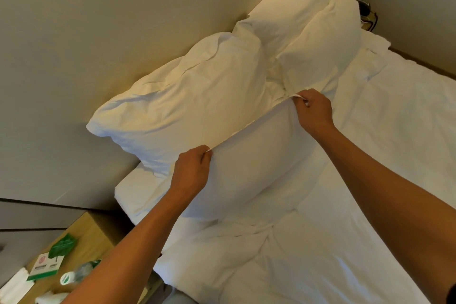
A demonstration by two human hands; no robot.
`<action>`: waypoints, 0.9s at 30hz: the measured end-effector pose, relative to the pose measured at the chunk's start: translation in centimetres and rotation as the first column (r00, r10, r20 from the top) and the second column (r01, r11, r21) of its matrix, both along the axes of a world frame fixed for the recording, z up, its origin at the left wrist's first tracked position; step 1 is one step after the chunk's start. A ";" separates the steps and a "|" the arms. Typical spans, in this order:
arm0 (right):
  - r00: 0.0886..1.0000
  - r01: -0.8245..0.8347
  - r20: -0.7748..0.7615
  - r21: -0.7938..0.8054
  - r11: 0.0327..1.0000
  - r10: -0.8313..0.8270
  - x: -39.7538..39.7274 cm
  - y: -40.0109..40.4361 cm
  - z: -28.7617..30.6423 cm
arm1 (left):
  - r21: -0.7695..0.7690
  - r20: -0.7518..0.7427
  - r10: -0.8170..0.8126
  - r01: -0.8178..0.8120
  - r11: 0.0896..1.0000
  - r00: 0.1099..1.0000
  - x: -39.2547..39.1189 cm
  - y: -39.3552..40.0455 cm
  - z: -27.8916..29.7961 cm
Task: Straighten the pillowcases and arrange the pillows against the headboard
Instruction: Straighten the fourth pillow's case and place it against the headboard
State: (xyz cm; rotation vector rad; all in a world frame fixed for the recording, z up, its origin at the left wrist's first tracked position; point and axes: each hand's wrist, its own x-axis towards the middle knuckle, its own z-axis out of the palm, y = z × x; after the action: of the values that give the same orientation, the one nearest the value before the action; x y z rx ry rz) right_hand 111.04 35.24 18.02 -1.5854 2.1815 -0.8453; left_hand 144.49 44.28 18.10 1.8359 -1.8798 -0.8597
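Note:
A white pillow [256,168] stands in front of me on the bed, its top edge pulled taut. My left hand [191,171] pinches the left corner of that edge, and my right hand [314,110] pinches the right corner. Behind it a wrinkled white pillow [187,103] leans against the padded headboard [98,32]. Two more white pillows lie further right: one [291,5] against the headboard, one [323,49] in front of it.
A white duvet [357,217] covers the bed, creased near its top edge. A wooden nightstand [91,232] at lower left holds a green-and-white card [45,268], a plastic bottle [79,274] and white folded items. A wall socket area [367,15] sits at the far right.

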 end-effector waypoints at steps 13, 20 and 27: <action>0.998 0.024 -0.056 0.202 0.979 -0.013 -1.2 -1.1 -5.9 | 0.164 0.001 -0.050 0.049 0.985 0.999 -2.5 0.2 -3.9; 0.988 0.135 -0.089 0.108 0.985 -0.126 -5.3 3.1 -4.9 | 0.177 0.009 -0.175 0.171 0.969 0.984 -5.8 2.5 -2.5; 0.992 0.128 -0.033 0.116 0.985 -0.125 -4.7 1.1 -3.8 | 0.247 -0.099 -0.092 0.114 0.962 0.991 -5.9 1.2 -1.4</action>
State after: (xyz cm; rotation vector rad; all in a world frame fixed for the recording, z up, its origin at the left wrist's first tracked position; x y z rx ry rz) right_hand 106.31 36.35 14.26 -1.4218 2.3251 -0.7207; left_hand 138.58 45.52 16.65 1.8205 -1.8986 -1.2454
